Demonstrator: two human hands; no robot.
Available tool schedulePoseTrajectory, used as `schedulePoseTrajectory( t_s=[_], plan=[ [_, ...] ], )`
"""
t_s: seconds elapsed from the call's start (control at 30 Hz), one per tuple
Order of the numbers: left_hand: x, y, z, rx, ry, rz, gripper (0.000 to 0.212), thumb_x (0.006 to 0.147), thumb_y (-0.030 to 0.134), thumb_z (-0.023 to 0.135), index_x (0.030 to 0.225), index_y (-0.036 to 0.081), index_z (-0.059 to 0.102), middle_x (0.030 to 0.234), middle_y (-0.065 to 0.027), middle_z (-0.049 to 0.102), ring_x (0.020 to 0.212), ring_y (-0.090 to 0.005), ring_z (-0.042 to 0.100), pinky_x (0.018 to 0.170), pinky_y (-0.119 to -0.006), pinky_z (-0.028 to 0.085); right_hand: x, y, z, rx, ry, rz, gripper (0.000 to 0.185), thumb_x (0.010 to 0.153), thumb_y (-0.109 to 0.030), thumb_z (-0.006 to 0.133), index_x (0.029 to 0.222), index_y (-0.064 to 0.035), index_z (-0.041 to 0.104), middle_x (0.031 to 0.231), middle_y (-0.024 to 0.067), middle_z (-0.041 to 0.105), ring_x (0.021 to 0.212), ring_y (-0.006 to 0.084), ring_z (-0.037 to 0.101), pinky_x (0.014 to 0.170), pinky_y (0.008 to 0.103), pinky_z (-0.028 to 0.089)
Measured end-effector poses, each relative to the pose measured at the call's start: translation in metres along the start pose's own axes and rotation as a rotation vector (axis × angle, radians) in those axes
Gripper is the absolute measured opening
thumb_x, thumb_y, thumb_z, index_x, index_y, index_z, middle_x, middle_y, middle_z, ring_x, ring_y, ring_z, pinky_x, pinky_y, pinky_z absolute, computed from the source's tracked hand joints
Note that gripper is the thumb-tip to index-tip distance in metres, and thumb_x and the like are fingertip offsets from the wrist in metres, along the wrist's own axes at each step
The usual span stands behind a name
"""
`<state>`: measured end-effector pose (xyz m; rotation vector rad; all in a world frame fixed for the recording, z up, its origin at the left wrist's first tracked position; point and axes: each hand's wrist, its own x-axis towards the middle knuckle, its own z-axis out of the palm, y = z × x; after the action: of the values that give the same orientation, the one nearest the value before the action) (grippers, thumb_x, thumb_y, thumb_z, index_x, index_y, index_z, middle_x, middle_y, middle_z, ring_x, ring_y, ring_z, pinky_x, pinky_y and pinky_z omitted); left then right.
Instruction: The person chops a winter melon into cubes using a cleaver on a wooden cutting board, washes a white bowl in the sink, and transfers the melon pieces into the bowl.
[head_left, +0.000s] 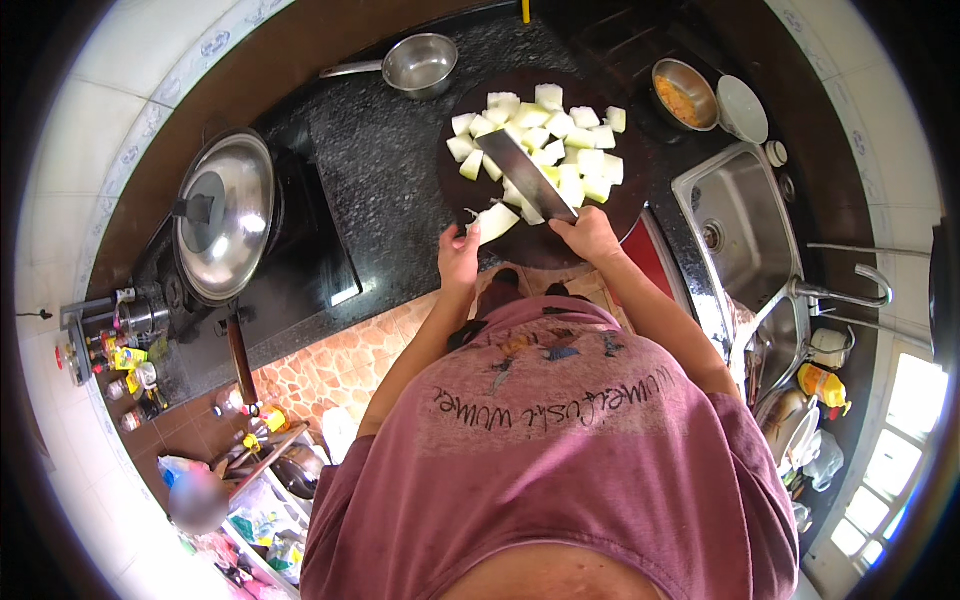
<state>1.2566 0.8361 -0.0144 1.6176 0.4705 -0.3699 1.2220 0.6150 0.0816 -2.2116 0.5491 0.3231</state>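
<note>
My right hand (589, 235) grips a cleaver (525, 174), its broad blade slanting up and left over pale green-white chunks. These cut chunks of what looks like winter melon (590, 160) lie spread over a dark round cutting board (544, 251). At the board's near left edge my left hand (459, 255) holds a larger uncut piece of the melon (496, 223) with thumb and fingers. That piece is just left of the blade's lower part. The blade hides some chunks beneath it.
A steel saucepan (420, 66) stands behind the board on the black speckled countertop (375, 157). Left, a lidded wok (225, 217) sits on the cooktop. Right are a metal bowl of orange food (684, 94), a white bowl (742, 109) and a steel double sink (739, 217) with its faucet (844, 291).
</note>
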Motion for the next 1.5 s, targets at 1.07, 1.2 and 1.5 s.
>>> schedulePoseTrajectory(
  t_s=[1.07, 1.2, 1.5],
  plan=[
    [0.032, 0.085, 0.118, 1.248, -0.208, 0.425, 0.045, 0.078, 0.016, 0.06, 0.121, 0.016, 0.049, 0.119, -0.02, 0.048, 0.107, -0.0368, 0.053, 0.086, -0.045, 0.047, -0.059, 0.1, -0.047, 0.383, 0.46, 0.131, 0.025, 0.081, -0.023, 0.065, 0.083, 0.0016, 0.068, 0.051, 0.0037, 0.054, 0.039, 0.012, 0.048, 0.041, 0.029, 0.039],
    [0.042, 0.091, 0.121, 1.301, -0.267, 0.371, 0.042, 0.076, 0.015, 0.062, 0.117, 0.012, 0.051, 0.12, -0.0221, 0.047, 0.105, -0.0375, 0.054, 0.086, -0.043, 0.048, -0.06, 0.105, -0.05, 0.449, 0.46, 0.081, 0.027, 0.081, -0.024, 0.064, 0.087, 0.0017, 0.069, 0.052, 0.0047, 0.055, 0.04, 0.012, 0.049, 0.042, 0.0287, 0.04],
    [0.051, 0.09, 0.101, 1.142, -0.219, 0.728, 0.032, 0.069, 0.015, 0.068, 0.1, 0.009, 0.059, 0.095, -0.024, 0.057, 0.091, -0.04, 0.058, 0.081, -0.044, 0.048, -0.061, 0.13, -0.056, 0.402, 0.455, -0.036, 0.028, 0.08, -0.026, 0.065, 0.091, -0.0013, 0.068, 0.074, 0.0197, 0.065, 0.071, 0.0299, 0.066, 0.066, 0.0354, 0.049]
  ],
)
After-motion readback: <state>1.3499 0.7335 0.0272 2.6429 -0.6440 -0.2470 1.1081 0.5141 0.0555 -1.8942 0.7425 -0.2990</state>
